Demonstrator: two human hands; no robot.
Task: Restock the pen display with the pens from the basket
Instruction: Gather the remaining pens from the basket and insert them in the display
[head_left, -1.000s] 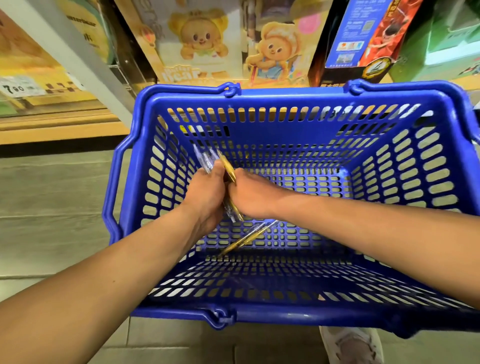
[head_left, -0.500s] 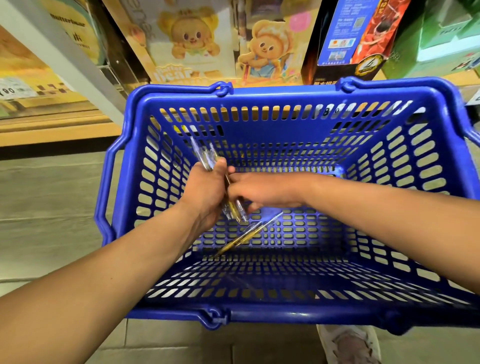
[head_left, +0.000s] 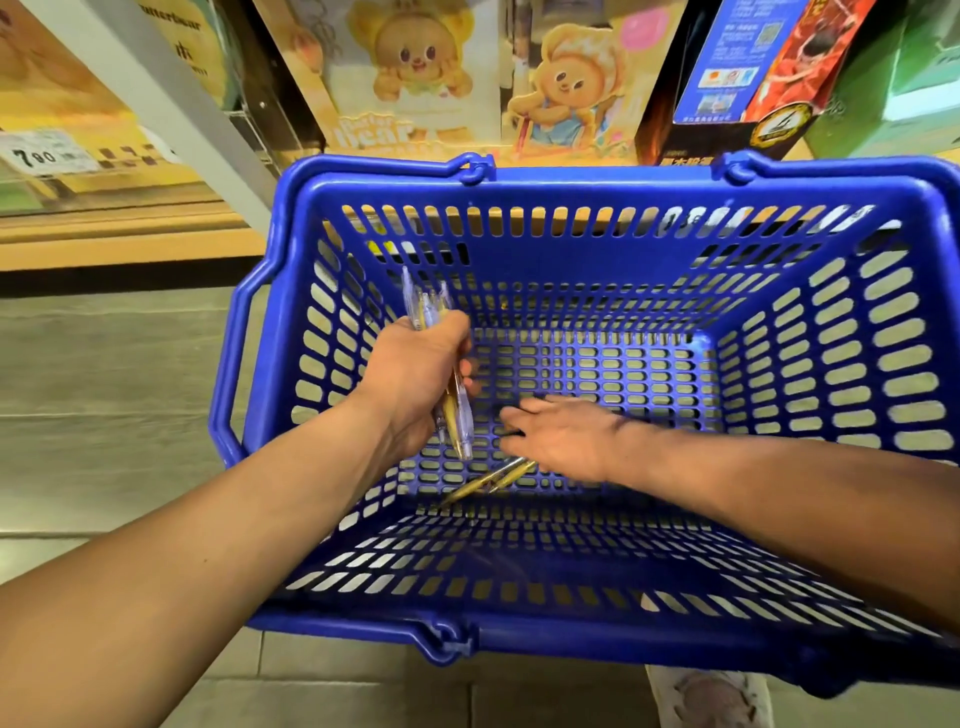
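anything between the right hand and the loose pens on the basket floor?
Nothing visible. The right hand hangs open just above the loose pens on the floor of the basket, with its fingers over their upper ends. The left hand, gripping a bundle of pens, is off to the side, not in the path.
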